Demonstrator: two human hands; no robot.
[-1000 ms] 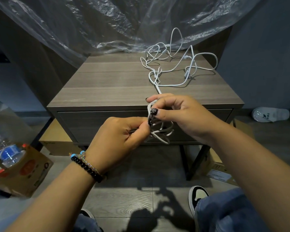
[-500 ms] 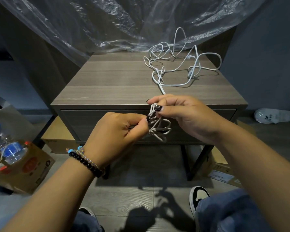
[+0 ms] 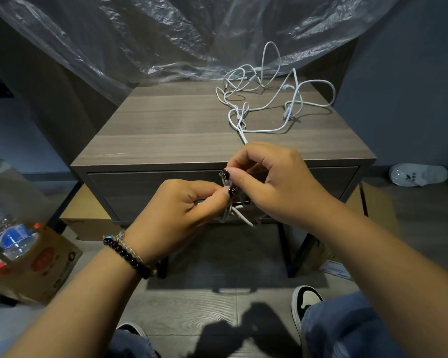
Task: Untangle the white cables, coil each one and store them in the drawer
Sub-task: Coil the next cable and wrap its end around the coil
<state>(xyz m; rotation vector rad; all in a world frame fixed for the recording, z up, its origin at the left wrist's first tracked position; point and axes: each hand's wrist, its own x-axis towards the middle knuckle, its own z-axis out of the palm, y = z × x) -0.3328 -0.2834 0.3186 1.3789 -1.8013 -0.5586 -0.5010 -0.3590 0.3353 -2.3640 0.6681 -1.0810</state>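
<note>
A loose tangle of white cables lies on the back right of the wooden nightstand top. One strand runs forward off the front edge into my hands. My left hand pinches a small coiled bundle of white cable in front of the drawer. My right hand pinches the same cable just above, fingers curled over it. Most of the bundle is hidden between my hands. The drawer front under the top is closed.
Clear plastic sheeting hangs behind the nightstand. A cardboard box with a water bottle sits on the floor at left. More boxes lie beneath the nightstand, and a white slipper is at far right. My shoes and knees are below.
The coiled bundle has drawn tighter between my hands and is now mostly covered. My right hand has turned over the cable, and the strand from the tangle has shortened slightly.
</note>
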